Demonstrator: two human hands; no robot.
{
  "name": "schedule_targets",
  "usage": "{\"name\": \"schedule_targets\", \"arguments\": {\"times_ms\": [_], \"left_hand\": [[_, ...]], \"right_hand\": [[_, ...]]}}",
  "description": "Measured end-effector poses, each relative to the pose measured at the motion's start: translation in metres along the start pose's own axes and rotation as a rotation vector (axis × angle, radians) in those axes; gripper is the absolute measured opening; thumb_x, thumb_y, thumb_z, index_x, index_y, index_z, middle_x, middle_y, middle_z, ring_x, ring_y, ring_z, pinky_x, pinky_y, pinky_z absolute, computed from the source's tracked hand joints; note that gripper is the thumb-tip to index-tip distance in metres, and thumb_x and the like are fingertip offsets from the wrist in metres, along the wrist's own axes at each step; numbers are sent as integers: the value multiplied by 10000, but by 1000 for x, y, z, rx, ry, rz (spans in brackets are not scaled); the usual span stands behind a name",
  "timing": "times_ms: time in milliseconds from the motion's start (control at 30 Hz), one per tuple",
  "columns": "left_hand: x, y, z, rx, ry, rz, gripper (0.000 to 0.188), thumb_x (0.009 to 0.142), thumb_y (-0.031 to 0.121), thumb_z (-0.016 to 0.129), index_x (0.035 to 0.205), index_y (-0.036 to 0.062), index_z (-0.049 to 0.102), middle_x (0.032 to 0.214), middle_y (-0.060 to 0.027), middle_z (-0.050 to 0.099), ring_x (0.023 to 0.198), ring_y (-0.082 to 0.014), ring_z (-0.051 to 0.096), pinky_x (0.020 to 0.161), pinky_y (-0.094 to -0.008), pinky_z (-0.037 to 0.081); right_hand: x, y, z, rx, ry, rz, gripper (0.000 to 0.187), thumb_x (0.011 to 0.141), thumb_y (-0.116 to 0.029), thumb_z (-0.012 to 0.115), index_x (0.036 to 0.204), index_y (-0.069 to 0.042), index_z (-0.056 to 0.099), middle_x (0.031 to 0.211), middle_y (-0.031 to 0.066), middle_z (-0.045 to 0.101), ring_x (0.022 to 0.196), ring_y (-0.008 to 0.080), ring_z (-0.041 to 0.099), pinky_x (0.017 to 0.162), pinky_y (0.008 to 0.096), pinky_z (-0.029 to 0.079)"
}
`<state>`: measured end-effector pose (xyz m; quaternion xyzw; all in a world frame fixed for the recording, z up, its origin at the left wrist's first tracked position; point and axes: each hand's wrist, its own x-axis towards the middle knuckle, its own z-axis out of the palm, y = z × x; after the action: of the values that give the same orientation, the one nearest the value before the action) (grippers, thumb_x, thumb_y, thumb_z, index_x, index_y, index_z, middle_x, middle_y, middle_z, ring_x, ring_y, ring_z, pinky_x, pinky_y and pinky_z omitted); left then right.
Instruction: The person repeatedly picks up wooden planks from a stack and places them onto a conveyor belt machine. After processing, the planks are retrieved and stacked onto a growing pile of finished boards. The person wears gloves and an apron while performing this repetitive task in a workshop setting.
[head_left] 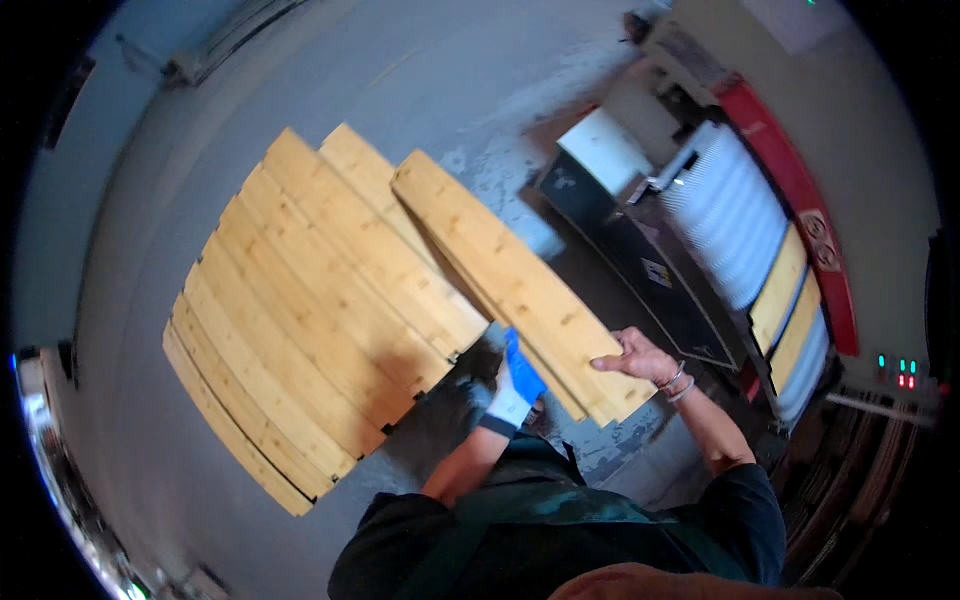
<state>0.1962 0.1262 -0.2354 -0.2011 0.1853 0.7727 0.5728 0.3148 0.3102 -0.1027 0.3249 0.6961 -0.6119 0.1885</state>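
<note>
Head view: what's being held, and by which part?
Long yellowish wooden boards, held by their edges toward the near end: gloved left hand, bare right hand.

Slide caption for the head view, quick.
Gloved left hand and bare right hand hold a few knotty wooden boards beside a larger board stack.

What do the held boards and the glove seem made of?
The held boards: probably softwood, seemingly smooth and unpainted, judging by knots and yellowish colour. The glove on the left hand: perhaps fabric with a rubbery coating, since the white turns blue toward the fingers.
</note>
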Motion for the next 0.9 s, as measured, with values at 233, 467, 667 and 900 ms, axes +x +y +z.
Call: {"name": "schedule_targets", "arguments": {"times_ms": [233,467,667,900], "left_hand": [[-81,-19,27,604,24,218,731,1010,550,371,1491,8,273,1479,-175,387,1326,-272,431,1098,-393,375],[-148,-35,92,1722,-148,589,509,1059,372,322,1354,-25,442,1215,-202,561,1010,-301,560,876,-372,465],[-157,-69,134,1422,-193,352,380,1023,335,506,1043,-22,639,784,5,613,652,-37,464,595,-218,397],[-154,-68,128,1557,-212,97,320,992,357,570,747,152,541,581,121,335,458,-5,284,404,-217,206]], "right_hand": [[-99,19,57,147,146,-139,434,829,-309,783,1045,54,682,834,27,686,775,72,580,659,278,485],[-185,58,117,356,437,-306,444,844,-265,761,1137,50,656,948,70,714,849,105,625,767,280,523],[-248,93,155,687,736,-400,399,860,-172,722,1185,42,636,1011,64,702,877,113,624,805,286,525],[-328,152,174,651,1021,-316,327,860,-151,680,1098,71,658,952,46,694,858,99,614,774,273,513]]}}
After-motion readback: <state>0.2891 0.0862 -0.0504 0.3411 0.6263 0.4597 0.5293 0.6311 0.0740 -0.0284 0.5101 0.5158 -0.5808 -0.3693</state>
